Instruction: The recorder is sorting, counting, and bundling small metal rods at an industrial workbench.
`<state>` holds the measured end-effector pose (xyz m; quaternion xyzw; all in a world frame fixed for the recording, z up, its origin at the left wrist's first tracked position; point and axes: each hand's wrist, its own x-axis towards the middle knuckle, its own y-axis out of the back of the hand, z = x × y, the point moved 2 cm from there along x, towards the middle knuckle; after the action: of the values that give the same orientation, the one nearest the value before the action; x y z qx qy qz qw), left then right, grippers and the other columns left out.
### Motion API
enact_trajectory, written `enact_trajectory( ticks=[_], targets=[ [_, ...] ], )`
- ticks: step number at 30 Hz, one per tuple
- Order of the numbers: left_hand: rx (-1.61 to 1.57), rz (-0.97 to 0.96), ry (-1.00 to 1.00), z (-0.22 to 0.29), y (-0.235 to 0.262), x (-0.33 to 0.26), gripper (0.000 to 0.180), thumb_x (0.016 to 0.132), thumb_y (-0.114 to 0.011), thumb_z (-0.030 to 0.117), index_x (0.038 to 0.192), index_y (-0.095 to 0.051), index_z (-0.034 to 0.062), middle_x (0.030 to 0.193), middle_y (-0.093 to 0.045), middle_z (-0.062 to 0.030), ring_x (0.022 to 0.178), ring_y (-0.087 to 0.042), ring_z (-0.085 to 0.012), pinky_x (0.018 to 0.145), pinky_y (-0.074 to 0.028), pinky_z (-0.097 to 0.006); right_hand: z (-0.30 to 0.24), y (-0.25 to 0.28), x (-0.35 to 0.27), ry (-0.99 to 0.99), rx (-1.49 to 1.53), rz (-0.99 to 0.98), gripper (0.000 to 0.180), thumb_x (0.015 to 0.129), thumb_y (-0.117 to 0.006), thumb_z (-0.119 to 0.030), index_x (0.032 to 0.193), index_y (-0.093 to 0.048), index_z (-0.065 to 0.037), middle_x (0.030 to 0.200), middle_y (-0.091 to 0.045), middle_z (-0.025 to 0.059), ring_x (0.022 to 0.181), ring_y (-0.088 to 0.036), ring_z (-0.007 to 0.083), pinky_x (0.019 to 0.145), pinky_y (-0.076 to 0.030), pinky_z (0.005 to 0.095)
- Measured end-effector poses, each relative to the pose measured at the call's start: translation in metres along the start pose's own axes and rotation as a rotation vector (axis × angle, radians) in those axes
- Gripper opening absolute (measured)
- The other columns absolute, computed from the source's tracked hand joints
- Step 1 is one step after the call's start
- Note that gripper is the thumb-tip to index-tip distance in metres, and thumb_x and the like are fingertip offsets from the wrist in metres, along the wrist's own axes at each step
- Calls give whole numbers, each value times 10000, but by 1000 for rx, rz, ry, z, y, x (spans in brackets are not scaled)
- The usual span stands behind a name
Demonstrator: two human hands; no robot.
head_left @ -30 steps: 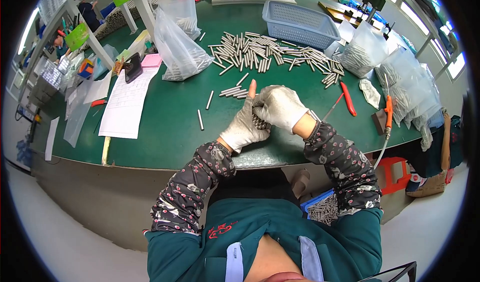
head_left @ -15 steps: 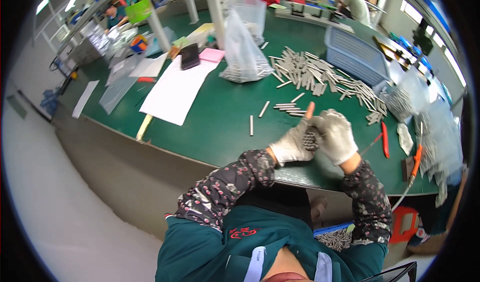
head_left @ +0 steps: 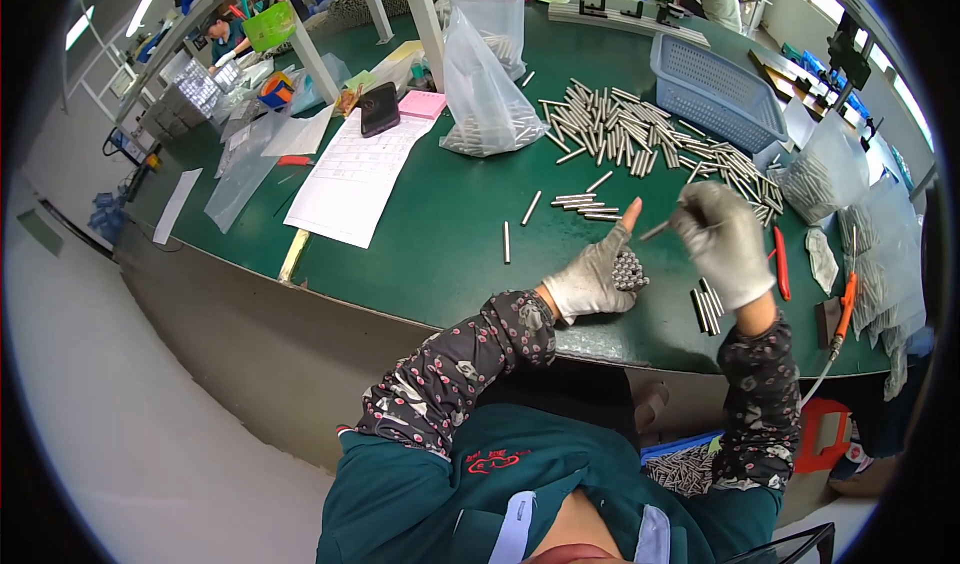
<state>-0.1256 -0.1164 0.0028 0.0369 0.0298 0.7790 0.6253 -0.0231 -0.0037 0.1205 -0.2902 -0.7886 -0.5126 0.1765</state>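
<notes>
My left hand, in a whitish glove with the thumb bare, is closed around a bundle of short metal rods, whose round ends face up. To its right, my gloved right hand is raised over the green table with its fingers pinched on a single metal rod; the hand is slightly blurred. Just below it lies a small group of loose rods side by side. Beyond the left hand are a short row of rods and two single rods. A large heap of rods spreads farther back.
A blue plastic basket stands behind the heap. Clear bags of rods sit at the back and right. Red-handled pliers and an orange air gun lie right. A paper sheet and phone are left.
My right hand has moved away from the bundle, up and to the right, and a single rod now shows in its fingers. The small group of rods beneath it has come into sight.
</notes>
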Motion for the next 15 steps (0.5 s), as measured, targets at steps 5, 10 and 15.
enact_trajectory(
  ticks=[5, 10, 15],
  targets=[
    [116, 102, -198, 0, -3, -1, 1096, 630, -656, -62, 1437, 39, 194, 752, -509, 14, 679, -467, -80, 697, -426, -204, 30, 15, -28, -98, -189, -678, 143, 678, -596, -162, 742, -626, -37, 716, -605, 149, 697, -592, 311, 649, -473, 385],
    [9, 89, -161, 4, -2, -1, 1105, 627, -639, -97, 1436, 38, 233, 763, -506, 15, 679, -487, -77, 680, -439, -204, 39, 3, -50, -79, -466, -519, 179, 701, -566, -199, 798, -628, -62, 804, -613, 139, 766, -589, 328, 685, -471, 402],
    [-194, 43, -173, 0, 1, -1, 1167, 584, -665, -72, 1429, 86, 218, 777, -496, 12, 709, -491, -84, 694, -445, -219, 3, -36, -51, -235, 92, -200, 273, 773, -579, -278, 943, -570, -65, 817, -589, 146, 756, -595, 329, 662, -474, 409]
  ],
)
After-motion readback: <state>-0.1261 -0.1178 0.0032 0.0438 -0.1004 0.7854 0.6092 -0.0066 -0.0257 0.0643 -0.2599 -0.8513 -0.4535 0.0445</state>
